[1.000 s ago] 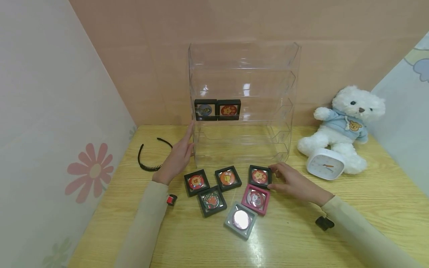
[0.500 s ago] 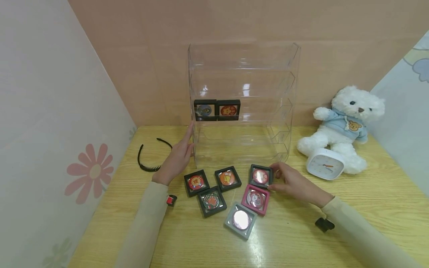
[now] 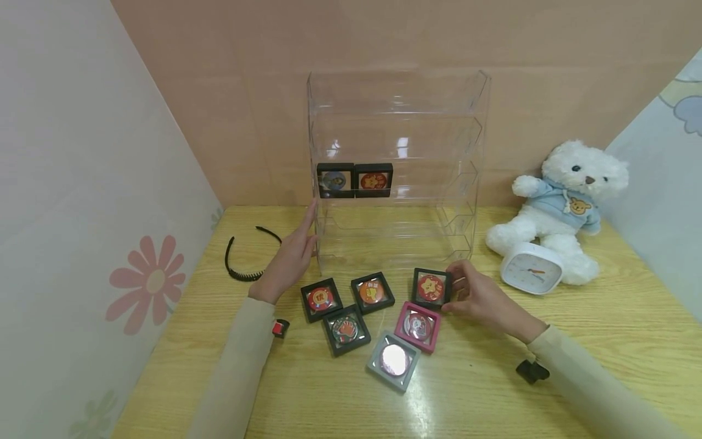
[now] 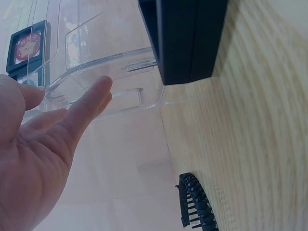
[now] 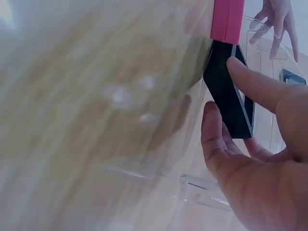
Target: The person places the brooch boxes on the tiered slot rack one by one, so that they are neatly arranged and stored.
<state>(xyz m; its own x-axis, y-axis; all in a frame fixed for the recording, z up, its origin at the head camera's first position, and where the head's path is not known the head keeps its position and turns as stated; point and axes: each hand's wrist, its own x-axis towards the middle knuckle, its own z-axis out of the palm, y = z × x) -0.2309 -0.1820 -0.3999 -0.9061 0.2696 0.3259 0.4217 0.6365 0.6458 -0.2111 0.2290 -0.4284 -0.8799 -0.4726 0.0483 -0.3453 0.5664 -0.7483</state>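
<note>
My right hand (image 3: 482, 299) pinches the right edge of a black square display frame (image 3: 431, 288) with a red badge and yellow star inside. The right wrist view shows thumb and fingers on opposite sides of this tilted black frame (image 5: 228, 94). My left hand (image 3: 290, 253) rests with extended fingers at the left side of a clear tiered rack (image 3: 400, 235). In the left wrist view, the left hand (image 4: 43, 154) holds nothing. Two black frames stand side by side on the rack's middle tier, a blue-badged frame (image 3: 336, 180) and a red-badged frame (image 3: 374, 180).
Before the rack lie several framed badges, including a pink frame (image 3: 418, 327), a grey frame (image 3: 393, 361) and a black thumbs-up frame (image 3: 373, 292). A black headband (image 3: 244, 275) lies left. A white teddy bear (image 3: 570, 207) and white clock (image 3: 532, 269) stand right.
My right hand has shifted slightly right, and the star-badge frame has come up and right with it, tilting along the way. My left hand stays at the rack.
</note>
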